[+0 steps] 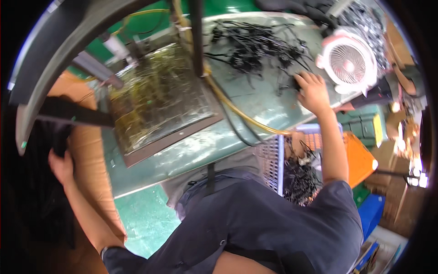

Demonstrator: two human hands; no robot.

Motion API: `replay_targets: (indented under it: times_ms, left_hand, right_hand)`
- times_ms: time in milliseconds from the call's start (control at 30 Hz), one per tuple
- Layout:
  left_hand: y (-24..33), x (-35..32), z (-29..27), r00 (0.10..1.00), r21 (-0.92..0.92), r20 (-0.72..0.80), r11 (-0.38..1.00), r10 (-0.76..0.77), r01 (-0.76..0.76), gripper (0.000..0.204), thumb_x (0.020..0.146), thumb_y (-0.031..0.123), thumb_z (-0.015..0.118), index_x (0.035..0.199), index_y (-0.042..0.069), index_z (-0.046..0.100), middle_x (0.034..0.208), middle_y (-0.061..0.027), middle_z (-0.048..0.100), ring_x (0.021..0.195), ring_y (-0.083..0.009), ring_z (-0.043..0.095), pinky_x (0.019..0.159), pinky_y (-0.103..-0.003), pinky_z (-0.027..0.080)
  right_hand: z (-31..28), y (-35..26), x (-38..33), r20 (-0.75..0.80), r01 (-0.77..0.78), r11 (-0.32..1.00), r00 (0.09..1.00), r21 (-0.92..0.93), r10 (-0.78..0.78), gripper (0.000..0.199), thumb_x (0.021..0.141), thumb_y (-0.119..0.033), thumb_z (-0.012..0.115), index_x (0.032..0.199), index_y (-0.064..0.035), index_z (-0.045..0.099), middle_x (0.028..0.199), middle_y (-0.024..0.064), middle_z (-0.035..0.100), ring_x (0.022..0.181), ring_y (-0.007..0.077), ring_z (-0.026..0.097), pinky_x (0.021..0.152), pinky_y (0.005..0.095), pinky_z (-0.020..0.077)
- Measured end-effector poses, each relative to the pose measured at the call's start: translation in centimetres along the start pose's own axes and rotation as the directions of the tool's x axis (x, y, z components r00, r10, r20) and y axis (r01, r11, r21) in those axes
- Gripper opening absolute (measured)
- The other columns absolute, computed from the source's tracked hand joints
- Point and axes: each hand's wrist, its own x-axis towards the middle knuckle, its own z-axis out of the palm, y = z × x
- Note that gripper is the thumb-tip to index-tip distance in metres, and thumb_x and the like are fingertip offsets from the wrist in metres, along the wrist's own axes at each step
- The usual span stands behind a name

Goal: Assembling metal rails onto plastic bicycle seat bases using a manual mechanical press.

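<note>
Two hands are at work in the head view, far apart from each other. Our right hand (312, 91) reaches out over the green counter (255, 102) and rests palm down, fingers curled loosely, at the near edge of a heap of thin black cable pieces (255, 45). Something dark sits under the fingers, but we cannot tell whether the grip has closed on a piece or only presses on it. The heap spreads away from the hand toward the far left, so the nearest strands lie touching or just beside the fingertips, while the bulk is farther off.

We judge these pieces light, limp and prone to tangle; pulling one strand would likely drag its neighbours, so a pinch on a single free end or on a thicker plug-like end looks the better hold.

Our left hand (61, 166) is off the counter at the left, raised against a dark, soft-looking mass (36, 192); its grip is too blurred to read.

Just right of the right hand stands a small pink-and-white fan (349, 61). A yellow hose (237, 112) runs across the counter beside a foil-covered plate (157, 98). Below the counter edge, a crate (299, 176) holds more black cable pieces.
</note>
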Motion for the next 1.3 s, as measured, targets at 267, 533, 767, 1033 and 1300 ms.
replay_targets:
  times_ms: [267, 533, 767, 1033, 1300]
  left_hand:
    - [5.0, 3.3, 1.3, 0.998, 0.243, -0.027, 0.968, -0.057, 0.062, 0.083, 0.087, 0.026, 0.080, 0.159, 0.010, 0.042, 0.156, -0.0225, 0.052, 0.145, -0.0466, 0.049, 0.123, -0.056, 0.042]
    - [4.2, 5.1, -1.6, 0.936, 0.289, 0.247, 0.941, -0.251, 0.176, 0.087, 0.084, 0.032, 0.081, 0.160, 0.008, 0.047, 0.149, -0.0248, 0.061, 0.137, -0.0449, 0.060, 0.115, -0.054, 0.051]
    - [15.5, -5.2, -7.8, 0.689, -0.704, 0.650, 0.085, -0.320, 0.705, 0.033, 0.097, 0.026, 0.071, 0.112, -0.002, 0.068, 0.090, -0.0157, 0.076, 0.066, -0.0237, 0.072, 0.065, -0.036, 0.060]
    - [32.2, -18.6, -12.3, 0.522, -0.108, 0.824, -0.844, 0.219, 0.525, 0.032, 0.105, 0.018, 0.065, 0.126, -0.006, 0.065, 0.119, -0.0223, 0.076, 0.115, -0.0340, 0.074, 0.104, -0.044, 0.062]
    - [29.8, -16.6, -17.9, 0.770, -0.900, 0.422, 0.114, 0.479, 0.421, 0.021, 0.095, 0.013, 0.082, 0.112, 0.001, 0.075, 0.111, -0.0154, 0.080, 0.085, -0.0252, 0.080, 0.076, -0.036, 0.064]
  right_hand:
    - [0.4, 1.6, -5.5, 0.169, -0.424, 0.751, 0.903, 0.506, 0.396, 0.032, 0.079, -0.004, 0.055, 0.105, 0.0029, 0.072, 0.073, 0.0127, 0.068, 0.066, 0.0274, 0.067, 0.068, 0.0430, 0.0544]
    - [-0.5, 2.5, -3.8, 0.582, -0.606, -0.028, 0.749, 0.795, 0.317, 0.063, 0.072, -0.001, 0.047, 0.131, 0.0085, 0.067, 0.082, 0.0068, 0.064, 0.061, 0.0167, 0.061, 0.061, 0.0316, 0.0554]
    - [-0.6, 1.9, -4.7, 0.379, -0.488, 0.298, 0.855, 0.821, 0.355, 0.083, 0.079, -0.001, 0.072, 0.160, -0.0007, 0.051, 0.110, 0.0030, 0.065, 0.093, 0.0163, 0.061, 0.088, 0.0275, 0.0504]
    - [-3.0, -0.9, -3.4, 0.076, -0.564, 0.695, 0.798, 0.446, 0.598, 0.053, 0.092, -0.017, 0.080, 0.137, 0.0057, 0.065, 0.122, 0.0203, 0.074, 0.113, 0.0262, 0.070, 0.104, 0.0380, 0.0528]
    - [-6.6, -5.8, -3.5, -0.065, -0.137, 0.508, 0.931, 0.851, 0.359, 0.062, 0.083, 0.007, 0.070, 0.144, 0.0003, 0.063, 0.118, 0.0057, 0.065, 0.104, 0.0149, 0.061, 0.097, 0.0289, 0.0500]
